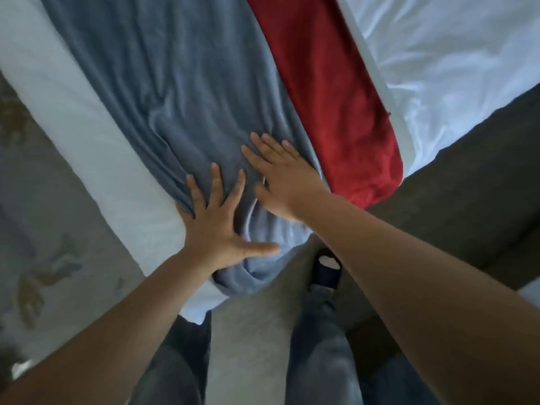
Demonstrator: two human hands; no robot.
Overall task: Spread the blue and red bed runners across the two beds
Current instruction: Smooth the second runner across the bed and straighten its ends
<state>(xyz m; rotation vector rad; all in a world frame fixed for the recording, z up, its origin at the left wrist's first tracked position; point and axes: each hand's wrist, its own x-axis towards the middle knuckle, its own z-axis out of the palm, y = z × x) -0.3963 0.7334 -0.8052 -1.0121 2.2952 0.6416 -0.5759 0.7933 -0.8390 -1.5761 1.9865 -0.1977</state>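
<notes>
At far left the floor [38, 206] is showing, pale w/ some brownish marks. Next to it the white bed [67, 106] is running diagonally, & the blue runner [175, 83] is lying across it, very wrinkled, w/ its near end hanging over the bed edge. The left hand [213, 226] is pressing flat on this blue runner close to the edge, fingers straight & spread wide, thumb stretching to the right; it is gripping nothing. Just beside it the right hand [280, 182] is also lying flat & open on the blue runner, fingers straight & close together, holding nothing, nr the line where the red runner [330, 97] is starting. The red runner is lying along the blue one, touching it, smoother, its end also hanging over the edge. Further right more white bedding is showing, crumpled, above a dark bed base [467, 206]. Below, the person's legs in grey jeans [318, 361] are standing on the floor.
</notes>
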